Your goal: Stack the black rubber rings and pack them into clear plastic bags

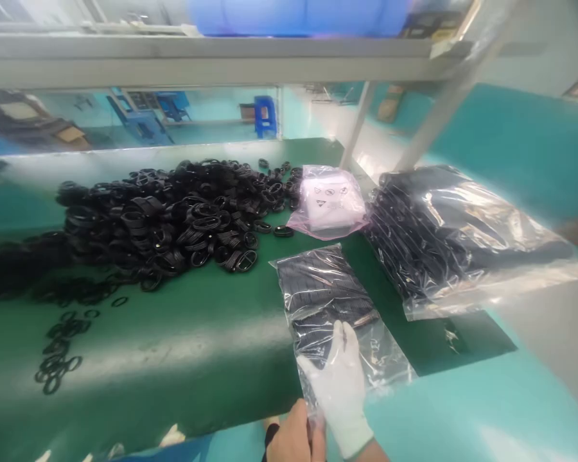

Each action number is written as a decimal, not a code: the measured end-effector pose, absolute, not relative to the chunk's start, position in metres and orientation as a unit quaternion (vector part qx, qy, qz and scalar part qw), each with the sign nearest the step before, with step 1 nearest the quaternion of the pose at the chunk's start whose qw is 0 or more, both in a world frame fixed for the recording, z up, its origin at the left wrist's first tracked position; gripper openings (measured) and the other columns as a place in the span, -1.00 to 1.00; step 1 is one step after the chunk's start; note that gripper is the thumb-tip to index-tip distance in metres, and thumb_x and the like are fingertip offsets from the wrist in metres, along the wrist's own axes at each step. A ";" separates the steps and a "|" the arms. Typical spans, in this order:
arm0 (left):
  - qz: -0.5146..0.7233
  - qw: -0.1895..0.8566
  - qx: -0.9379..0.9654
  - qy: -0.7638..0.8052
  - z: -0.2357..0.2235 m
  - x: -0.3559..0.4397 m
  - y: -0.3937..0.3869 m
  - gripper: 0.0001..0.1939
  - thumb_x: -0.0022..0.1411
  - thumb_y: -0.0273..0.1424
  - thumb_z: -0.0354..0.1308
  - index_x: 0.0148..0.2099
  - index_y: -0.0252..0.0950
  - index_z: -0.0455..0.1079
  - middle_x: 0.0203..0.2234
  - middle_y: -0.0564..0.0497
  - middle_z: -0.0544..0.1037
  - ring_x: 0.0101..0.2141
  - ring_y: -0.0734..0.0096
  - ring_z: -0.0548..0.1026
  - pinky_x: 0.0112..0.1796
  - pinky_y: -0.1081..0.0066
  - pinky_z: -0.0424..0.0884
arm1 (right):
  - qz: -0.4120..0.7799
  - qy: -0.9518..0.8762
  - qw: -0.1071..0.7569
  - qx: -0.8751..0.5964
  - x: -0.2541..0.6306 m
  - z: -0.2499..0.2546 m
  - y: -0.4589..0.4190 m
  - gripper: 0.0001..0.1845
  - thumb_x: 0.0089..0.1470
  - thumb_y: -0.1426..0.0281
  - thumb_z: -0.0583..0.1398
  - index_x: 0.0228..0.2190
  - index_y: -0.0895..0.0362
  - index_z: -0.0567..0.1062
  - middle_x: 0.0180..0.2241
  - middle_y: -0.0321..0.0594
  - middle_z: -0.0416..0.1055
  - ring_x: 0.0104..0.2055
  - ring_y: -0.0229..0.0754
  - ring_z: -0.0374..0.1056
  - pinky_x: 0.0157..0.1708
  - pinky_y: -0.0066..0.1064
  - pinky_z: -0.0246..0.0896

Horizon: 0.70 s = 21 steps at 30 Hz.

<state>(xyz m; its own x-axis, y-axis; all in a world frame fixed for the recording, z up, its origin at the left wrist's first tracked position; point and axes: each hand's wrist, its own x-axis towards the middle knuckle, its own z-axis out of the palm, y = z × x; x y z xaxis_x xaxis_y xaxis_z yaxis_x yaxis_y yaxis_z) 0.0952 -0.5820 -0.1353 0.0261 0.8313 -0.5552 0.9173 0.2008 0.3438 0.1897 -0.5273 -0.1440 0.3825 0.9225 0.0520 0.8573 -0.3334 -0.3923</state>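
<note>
A clear plastic bag (327, 289) packed with rows of black items lies on the green table, at a slant. My right hand (340, 378), in a white glove, rests flat on the lower part of the bag with its fingers stretched out. Close beside it, at the table's front edge, my bare left hand (296, 433) is closed on the bag's lower left corner; its fingertips are partly hidden.
A large heap of black cable coils (187, 218) covers the table's back left. Loose black rings (58, 359) lie in front of it. A pink bag (334, 199) stands behind, and a bigger filled clear bag (462, 231) sits right. A shelf beam (221, 61) crosses above.
</note>
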 end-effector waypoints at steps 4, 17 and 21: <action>-0.030 0.341 0.637 0.691 -0.137 0.092 -0.570 -0.61 0.25 -0.38 -0.36 -0.29 -0.20 0.31 -0.37 0.02 0.49 -0.31 0.39 0.45 -0.37 0.48 0.22 | 0.114 -0.550 0.180 -0.808 0.192 -0.145 -0.526 -0.14 -0.14 0.07 0.14 0.11 0.21 0.01 0.09 0.04 0.00 -0.09 0.02 0.26 -0.27 -0.30 0.23; -0.129 0.376 0.685 0.610 -0.148 0.076 -0.562 -0.61 0.22 -0.27 -0.27 -0.26 -0.15 0.40 -0.32 -0.01 0.54 -0.27 0.20 0.49 -0.29 0.37 0.32 | 0.157 -0.514 0.309 -0.785 0.179 -0.161 -0.505 -0.30 -0.13 0.14 0.17 0.02 0.15 0.12 -0.02 0.06 0.06 -0.20 0.01 0.30 -0.32 -0.26 0.27; -0.206 0.371 0.676 0.603 -0.137 0.076 -0.552 -0.58 0.22 -0.23 -0.30 -0.23 -0.14 0.40 -0.29 -0.04 0.53 -0.24 0.10 0.48 -0.27 0.24 0.35 | 0.164 -0.551 0.385 -0.722 0.191 -0.176 -0.506 -0.57 -0.02 0.29 0.11 -0.09 0.13 0.20 -0.08 -0.04 0.10 -0.14 -0.08 0.26 -0.17 -0.24 0.23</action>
<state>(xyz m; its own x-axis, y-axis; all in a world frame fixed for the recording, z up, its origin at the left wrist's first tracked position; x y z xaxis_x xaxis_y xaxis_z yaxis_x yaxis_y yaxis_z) 0.0763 -0.5521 -0.1368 0.1882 0.6615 -0.7260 0.9676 0.0016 0.2523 0.1913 -0.5062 -0.1757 0.3387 0.9217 0.1888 0.6697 -0.0952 -0.7365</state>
